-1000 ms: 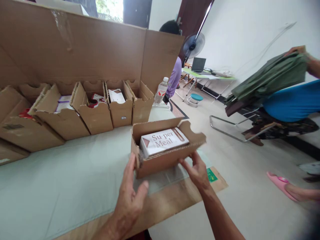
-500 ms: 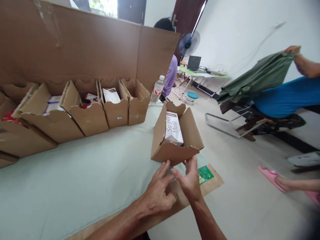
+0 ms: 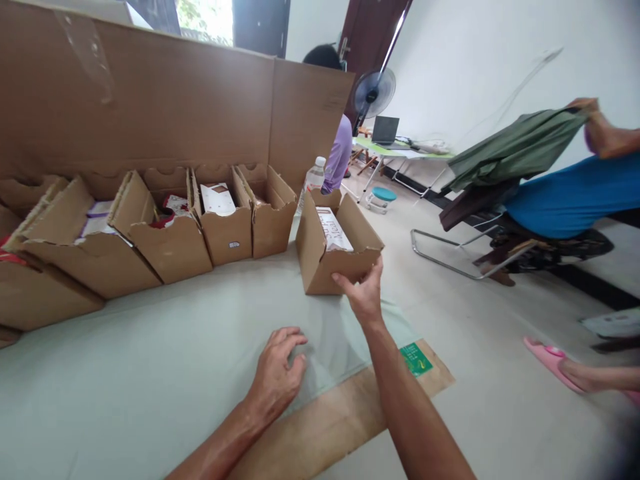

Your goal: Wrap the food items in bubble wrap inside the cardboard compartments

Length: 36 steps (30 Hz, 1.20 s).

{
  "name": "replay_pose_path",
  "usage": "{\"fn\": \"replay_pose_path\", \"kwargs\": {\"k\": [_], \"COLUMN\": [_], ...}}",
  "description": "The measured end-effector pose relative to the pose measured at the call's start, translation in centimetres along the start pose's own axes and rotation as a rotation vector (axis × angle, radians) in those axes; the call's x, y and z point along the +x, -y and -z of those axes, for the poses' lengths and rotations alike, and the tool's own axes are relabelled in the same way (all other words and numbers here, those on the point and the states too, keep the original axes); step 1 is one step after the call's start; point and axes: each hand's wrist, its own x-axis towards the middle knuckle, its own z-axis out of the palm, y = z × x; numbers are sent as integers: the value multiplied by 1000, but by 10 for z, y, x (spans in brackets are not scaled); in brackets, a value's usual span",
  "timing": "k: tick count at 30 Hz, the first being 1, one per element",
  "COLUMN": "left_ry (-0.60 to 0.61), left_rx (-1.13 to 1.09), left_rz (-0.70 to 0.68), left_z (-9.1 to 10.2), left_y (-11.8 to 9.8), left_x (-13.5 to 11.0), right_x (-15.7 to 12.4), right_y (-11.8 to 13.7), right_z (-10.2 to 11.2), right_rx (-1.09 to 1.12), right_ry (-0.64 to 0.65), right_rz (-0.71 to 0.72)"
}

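Right fingers (image 3: 343, 283) clamp the cardboard box (image 3: 315, 270) (white carton (image 3: 334, 231) inside reads "Meal"); left fingers (image 3: 294, 341) apart

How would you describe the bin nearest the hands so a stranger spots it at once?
Start at the tall cardboard panel, with a row of open bins along its foot. Just right of the row's last one stands the bin you mean. Unlike its neighbours, it has the right hand against its near end.

Left hand (image 3: 279, 370) is half-curled, right hand (image 3: 366, 295) outstretched.
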Motion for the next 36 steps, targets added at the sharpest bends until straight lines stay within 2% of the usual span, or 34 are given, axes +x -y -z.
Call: {"fn": "replay_pose_path", "kwargs": {"k": [3,5,10,16,21,24,28,32,34,36], "left_ry": [-33,-58,-111,-161,-184,-178,-174,-155,-153,-179], "left_rx": [9,12,69,165,219,231,252,239,221,184], "left_rz": [0,-26,-120,-235,-310,-320,-308,-299,-295,-276], "left_z": [13,14,6,-4,-5,-5,-4,-4,-4,-4], "left_y": [7,11,17,23,24,23,19,16,16,16], "left_x": [-13,-18,-19,-23,-24,-25,-25,-25,-24,-23], "right_x": [45,69,106,132,145,147,138,115,106,104], "right_y": [-15,-21,-24,-29,-31,-27,-10,30,56,82], "right_z": [2,0,-18,-47,-70,-76,-66,-61,-76,-100], "right_rx": [233,280,290,200,40,-89,-294,-423,-461,-584], "right_ry": [207,321,426,386,307,254,148,25,104,275], "right_rz": [-143,-180,-167,-143,-145,-151,-125,6,151,308]}}
